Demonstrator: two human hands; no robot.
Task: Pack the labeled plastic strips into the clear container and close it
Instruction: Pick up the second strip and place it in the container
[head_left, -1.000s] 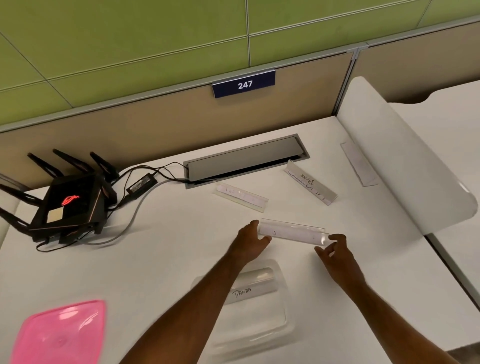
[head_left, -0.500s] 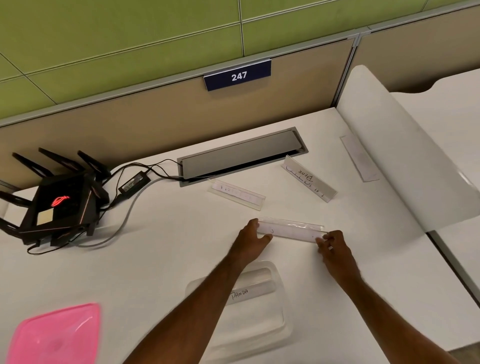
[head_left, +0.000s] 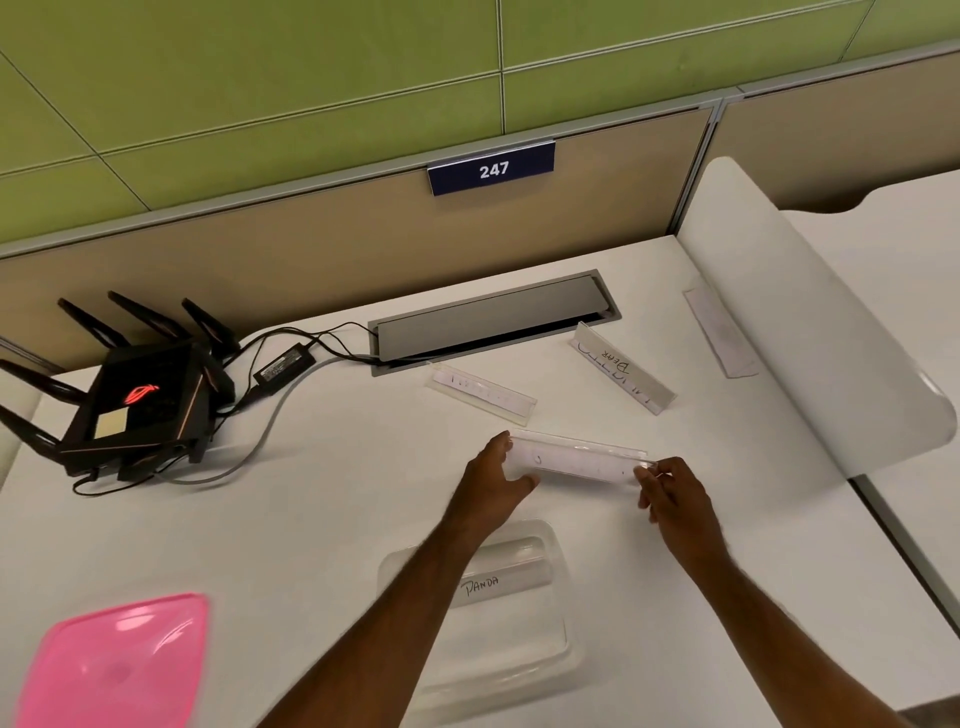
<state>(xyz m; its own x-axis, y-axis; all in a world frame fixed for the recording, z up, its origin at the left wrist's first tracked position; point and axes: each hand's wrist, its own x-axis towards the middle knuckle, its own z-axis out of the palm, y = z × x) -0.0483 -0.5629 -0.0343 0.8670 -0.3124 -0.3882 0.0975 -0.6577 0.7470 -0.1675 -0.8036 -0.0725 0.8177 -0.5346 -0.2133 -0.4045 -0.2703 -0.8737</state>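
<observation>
A white surface (head_left: 311, 519) runs up to a tan partition bearing a plate numbered 247 (head_left: 491, 169). A black router (head_left: 140, 402) sits at the far left and a pink lid (head_left: 111, 667) lies at the near left corner. The clear container (head_left: 524, 639) rests open at the near edge, with one strip marked PANDA (head_left: 498, 579) already inside.

Over the last second little has changed: the held strip (head_left: 576, 460) has stayed just above the surface beyond the container. The left hand (head_left: 493, 480) pinches its left end between thumb and fingers, and the right hand (head_left: 672, 491) pinches its right end with curled fingertips.

Three more strips lie farther back: one near the cable slot (head_left: 483, 392), one marked BEAR (head_left: 623, 374) and one by the right divider (head_left: 719, 332). Packing looks barely begun, the lid still off.
</observation>
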